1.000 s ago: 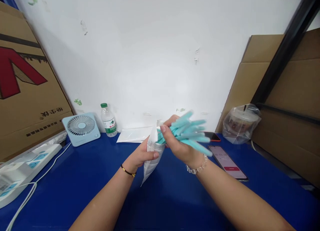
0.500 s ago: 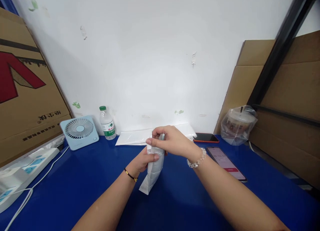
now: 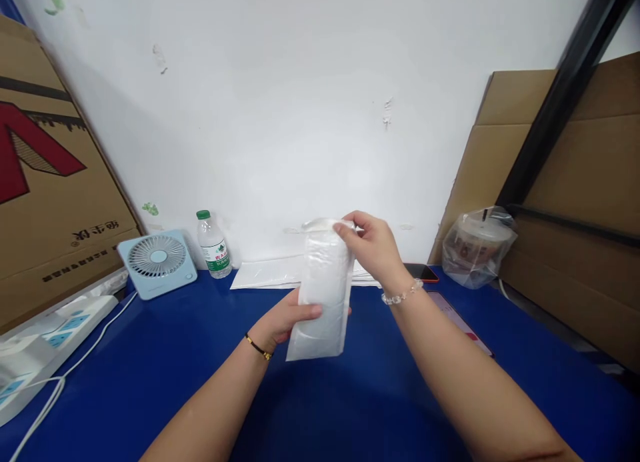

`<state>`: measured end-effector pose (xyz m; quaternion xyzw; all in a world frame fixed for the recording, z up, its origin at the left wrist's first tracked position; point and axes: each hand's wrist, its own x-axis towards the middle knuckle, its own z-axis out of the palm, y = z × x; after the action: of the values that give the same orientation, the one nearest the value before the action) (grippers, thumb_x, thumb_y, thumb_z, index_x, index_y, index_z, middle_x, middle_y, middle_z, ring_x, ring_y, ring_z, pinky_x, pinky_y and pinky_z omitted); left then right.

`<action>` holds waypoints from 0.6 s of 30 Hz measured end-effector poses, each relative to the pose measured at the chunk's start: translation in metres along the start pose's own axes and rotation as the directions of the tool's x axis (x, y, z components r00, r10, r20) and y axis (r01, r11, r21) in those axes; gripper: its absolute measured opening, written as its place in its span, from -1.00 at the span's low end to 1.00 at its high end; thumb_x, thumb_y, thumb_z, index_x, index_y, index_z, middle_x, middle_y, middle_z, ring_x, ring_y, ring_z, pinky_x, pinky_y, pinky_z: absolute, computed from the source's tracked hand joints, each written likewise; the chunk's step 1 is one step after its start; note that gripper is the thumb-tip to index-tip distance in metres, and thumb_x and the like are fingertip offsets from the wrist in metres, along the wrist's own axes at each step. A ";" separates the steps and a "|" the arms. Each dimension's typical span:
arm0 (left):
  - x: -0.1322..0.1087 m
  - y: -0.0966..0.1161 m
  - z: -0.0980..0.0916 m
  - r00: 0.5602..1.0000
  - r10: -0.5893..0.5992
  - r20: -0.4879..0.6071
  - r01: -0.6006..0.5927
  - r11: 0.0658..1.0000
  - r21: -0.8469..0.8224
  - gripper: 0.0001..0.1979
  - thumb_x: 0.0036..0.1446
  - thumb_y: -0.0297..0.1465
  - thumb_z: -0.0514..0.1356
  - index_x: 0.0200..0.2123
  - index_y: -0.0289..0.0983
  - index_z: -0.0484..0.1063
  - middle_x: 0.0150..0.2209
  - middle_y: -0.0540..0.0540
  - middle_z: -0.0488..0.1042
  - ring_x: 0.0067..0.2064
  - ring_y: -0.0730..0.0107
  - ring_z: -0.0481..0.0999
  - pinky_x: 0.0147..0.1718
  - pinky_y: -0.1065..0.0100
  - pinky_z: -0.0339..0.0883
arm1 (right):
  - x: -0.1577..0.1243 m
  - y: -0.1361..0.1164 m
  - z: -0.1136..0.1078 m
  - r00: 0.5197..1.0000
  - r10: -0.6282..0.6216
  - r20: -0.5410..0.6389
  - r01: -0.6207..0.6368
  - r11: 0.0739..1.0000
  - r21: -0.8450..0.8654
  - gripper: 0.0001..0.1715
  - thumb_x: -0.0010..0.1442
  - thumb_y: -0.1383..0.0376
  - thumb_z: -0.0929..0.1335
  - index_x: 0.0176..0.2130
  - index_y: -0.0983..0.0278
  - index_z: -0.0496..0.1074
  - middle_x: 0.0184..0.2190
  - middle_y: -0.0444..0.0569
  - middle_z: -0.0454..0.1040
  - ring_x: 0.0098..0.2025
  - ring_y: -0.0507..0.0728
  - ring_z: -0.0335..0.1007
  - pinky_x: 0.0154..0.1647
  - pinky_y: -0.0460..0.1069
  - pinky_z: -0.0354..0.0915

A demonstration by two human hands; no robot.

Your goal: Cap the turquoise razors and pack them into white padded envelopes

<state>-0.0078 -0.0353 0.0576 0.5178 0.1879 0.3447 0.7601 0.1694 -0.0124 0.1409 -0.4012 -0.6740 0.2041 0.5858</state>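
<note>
A white translucent plastic bag (image 3: 323, 292) stands upright above the blue table (image 3: 165, 355), filled out by what is inside it. My left hand (image 3: 287, 319) grips the bag's lower part from the left, thumb across its front. My right hand (image 3: 373, 245) pinches the bag's top edge at its right corner. A stack of flat white bags (image 3: 273, 272) lies on the table behind, against the wall.
A small blue fan (image 3: 157, 262) and a water bottle (image 3: 213, 245) stand at the back left. A white power strip (image 3: 45, 329) with cables lies far left. Two phones (image 3: 425, 272) and a bagged drink cup (image 3: 477, 245) sit right. Cardboard boxes (image 3: 55, 175) flank both sides.
The teal sticks held in my right hand a second ago have gone into the bag and are out of sight. The bag is now raised upright, my right hand at its top.
</note>
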 end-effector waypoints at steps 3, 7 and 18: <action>0.005 -0.007 -0.008 0.979 -0.046 -0.197 0.056 0.997 0.044 -0.56 -0.10 -0.36 0.35 -0.11 -0.33 0.40 -0.20 -0.21 0.52 -0.22 0.19 0.52 -0.18 0.21 0.33 | 0.002 0.011 -0.007 1.000 -0.007 -0.008 0.007 1.000 0.005 -0.73 0.10 0.12 0.33 -0.36 0.27 0.46 -0.50 -0.15 0.38 -0.48 0.01 0.23 -0.47 -0.10 0.15; 0.007 -0.015 -0.015 0.984 -0.087 -0.153 0.078 0.995 -0.067 -0.65 -0.09 -0.38 0.33 -0.19 -0.35 0.42 -0.35 -0.15 0.54 -0.37 0.29 0.53 -0.31 0.30 0.39 | -0.009 0.023 -0.017 0.972 -0.133 0.193 0.103 0.982 0.158 -0.64 0.17 0.06 0.27 -0.22 0.24 0.49 -0.21 -0.01 0.46 -0.15 0.12 0.34 -0.12 0.03 0.24; 0.006 -0.006 -0.033 0.933 -0.359 -0.015 0.353 0.922 -0.158 -0.52 0.09 -0.12 0.09 0.00 -0.28 0.33 -0.23 -0.21 0.51 -0.56 0.38 0.47 -0.74 0.48 0.22 | -0.041 0.063 -0.038 0.933 0.074 0.352 -0.101 0.993 0.058 -0.65 0.18 0.09 0.27 -0.23 0.30 0.42 -0.32 -0.05 0.47 -0.27 0.11 0.35 -0.25 -0.02 0.27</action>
<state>-0.0227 -0.0107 0.0391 0.4075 0.2682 0.2254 0.8434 0.2240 -0.0144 0.0764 -0.3660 -0.7406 0.3230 0.4618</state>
